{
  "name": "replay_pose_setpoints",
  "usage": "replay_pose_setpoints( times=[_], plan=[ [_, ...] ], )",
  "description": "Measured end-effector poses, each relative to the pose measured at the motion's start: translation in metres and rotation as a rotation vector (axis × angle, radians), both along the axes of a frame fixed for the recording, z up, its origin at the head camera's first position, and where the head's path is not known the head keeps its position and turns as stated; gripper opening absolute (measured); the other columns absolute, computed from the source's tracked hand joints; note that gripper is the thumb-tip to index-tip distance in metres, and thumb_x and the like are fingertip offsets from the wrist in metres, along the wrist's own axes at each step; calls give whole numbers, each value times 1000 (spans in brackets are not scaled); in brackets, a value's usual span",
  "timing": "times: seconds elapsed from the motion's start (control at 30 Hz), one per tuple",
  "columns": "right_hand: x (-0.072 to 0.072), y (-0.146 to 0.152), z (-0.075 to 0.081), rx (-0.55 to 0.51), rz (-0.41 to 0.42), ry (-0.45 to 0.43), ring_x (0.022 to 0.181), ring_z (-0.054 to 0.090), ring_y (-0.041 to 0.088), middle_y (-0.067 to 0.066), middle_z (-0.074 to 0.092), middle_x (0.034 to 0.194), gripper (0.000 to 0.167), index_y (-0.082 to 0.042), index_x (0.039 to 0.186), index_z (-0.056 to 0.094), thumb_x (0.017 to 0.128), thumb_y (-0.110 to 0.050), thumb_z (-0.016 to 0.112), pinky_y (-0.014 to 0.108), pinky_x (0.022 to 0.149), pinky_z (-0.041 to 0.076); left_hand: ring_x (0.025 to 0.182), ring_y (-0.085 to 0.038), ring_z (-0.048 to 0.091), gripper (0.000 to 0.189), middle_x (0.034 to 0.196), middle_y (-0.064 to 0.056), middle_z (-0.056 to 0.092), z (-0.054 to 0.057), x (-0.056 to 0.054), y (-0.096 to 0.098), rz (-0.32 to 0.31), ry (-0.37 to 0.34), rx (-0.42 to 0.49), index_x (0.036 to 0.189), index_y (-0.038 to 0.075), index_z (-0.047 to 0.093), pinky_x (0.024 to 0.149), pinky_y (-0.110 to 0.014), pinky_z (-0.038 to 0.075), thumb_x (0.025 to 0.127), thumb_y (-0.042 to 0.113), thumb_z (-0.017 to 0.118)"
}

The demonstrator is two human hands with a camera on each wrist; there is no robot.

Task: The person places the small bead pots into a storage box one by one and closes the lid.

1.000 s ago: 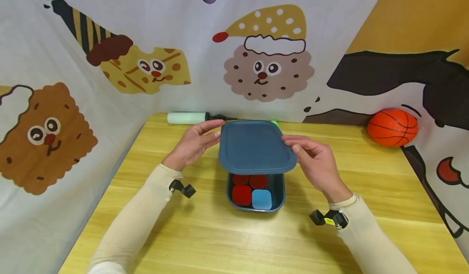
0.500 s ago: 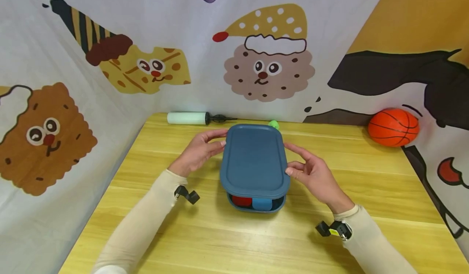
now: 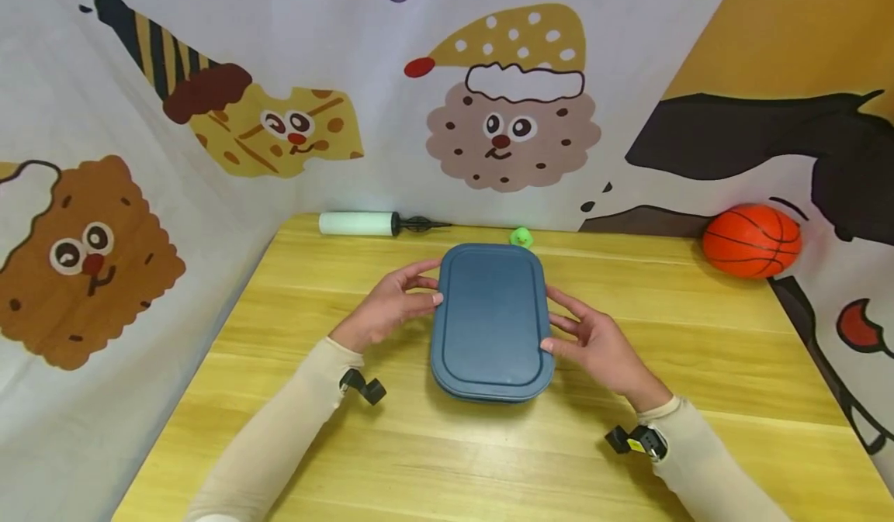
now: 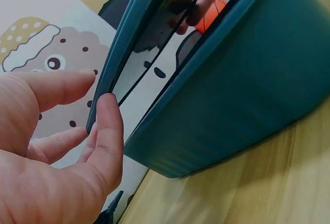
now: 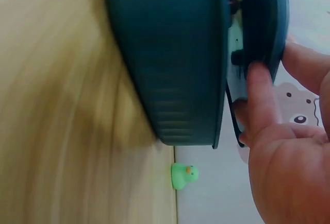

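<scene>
A dark blue rectangular lid (image 3: 494, 316) covers the box from above in the head view. Both wrist views reveal a gap between the lid and the rim of the deep box (image 4: 242, 80), so the lid is held just over it. My left hand (image 3: 389, 306) pinches the lid's left edge, with fingers on both faces. On the opposite side, my right hand (image 3: 599, 345) pinches the right edge, its thumb on top and a finger (image 5: 263, 92) underneath. The box stands on the wooden table (image 3: 314, 444); its contents are hidden in the head view.
A small green rubber duck (image 3: 521, 237) sits behind the box. Along the back edge lies a pale hand pump (image 3: 358, 224) with a black nozzle. An orange toy basketball (image 3: 752, 241) is at the back right, against the printed cloth backdrop (image 3: 391, 157).
Both hands have brought the lid down and toward me and straightened it over the box. The red and blue pieces inside, seen earlier, are now covered.
</scene>
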State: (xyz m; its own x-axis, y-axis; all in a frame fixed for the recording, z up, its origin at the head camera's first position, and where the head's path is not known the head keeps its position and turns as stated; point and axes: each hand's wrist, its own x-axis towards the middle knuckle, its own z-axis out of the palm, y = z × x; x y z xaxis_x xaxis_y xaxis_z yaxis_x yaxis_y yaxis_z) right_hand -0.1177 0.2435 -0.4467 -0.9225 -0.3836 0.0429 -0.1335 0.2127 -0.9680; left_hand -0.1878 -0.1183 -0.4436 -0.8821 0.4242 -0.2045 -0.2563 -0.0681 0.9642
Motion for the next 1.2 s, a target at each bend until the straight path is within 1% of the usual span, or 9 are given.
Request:
replay_pose_setpoints(
  times=[0.13,0.23,0.33,0.43,0.53,0.7,0.83,1.0,1.2],
  plan=[
    [-1,-3,-7,66,-8,85,150,48,28,7,38,170,88,-10,165,36,91,-13,85,31,103,56,102,-19,69,71,128,-14,58,-2,1,-1,11,31,-39,159,23,50,93,-31,61,96,0,75],
    [-5,-6,-11,106,-9,161,153,44,32,6,41,169,86,-11,164,39,91,-14,85,38,112,51,102,-19,69,72,127,-14,59,-4,2,-1,26,58,-71,158,25,51,95,-34,61,95,2,76],
    [-8,-7,-14,125,-4,190,154,43,33,7,41,169,85,-11,164,40,92,-14,85,43,112,50,103,-19,67,72,126,-13,60,-7,2,1,35,77,-108,159,24,50,98,-39,60,95,4,77],
    [-8,-8,-16,121,-2,172,154,43,33,7,42,169,84,-12,164,40,92,-14,85,43,110,51,104,-18,65,72,124,-12,60,-10,2,4,44,77,-131,159,22,50,99,-42,59,95,4,77],
    [-7,-8,-17,114,-10,155,152,45,36,10,42,168,82,-8,162,42,92,-14,85,42,109,52,103,-19,65,71,124,-12,59,-13,1,6,48,75,-139,158,22,51,98,-41,59,95,4,77],
    [-5,-7,-21,117,-12,139,147,49,42,18,39,166,80,1,160,42,93,-14,84,41,107,53,103,-20,64,72,123,-13,59,-19,0,7,47,56,-139,158,22,52,93,-34,60,94,3,78],
    [-4,-6,-22,130,-13,128,143,52,45,19,39,165,81,3,159,43,92,-15,85,40,106,54,106,-20,62,72,124,-12,58,-25,1,7,38,39,-138,158,22,51,96,-38,59,95,2,77],
    [-3,-4,-21,160,-18,109,141,55,42,16,40,165,82,1,158,44,91,-19,87,39,103,56,107,-21,62,70,124,-13,60,-29,4,8,40,39,-131,158,24,51,102,-47,57,96,2,76],
    [-3,-1,-21,183,-1,106,140,56,38,14,38,167,82,0,158,45,91,-22,87,40,102,57,107,-23,64,68,127,-14,60,-31,7,7,30,61,-166,158,28,51,102,-48,57,97,7,75]
  ],
)
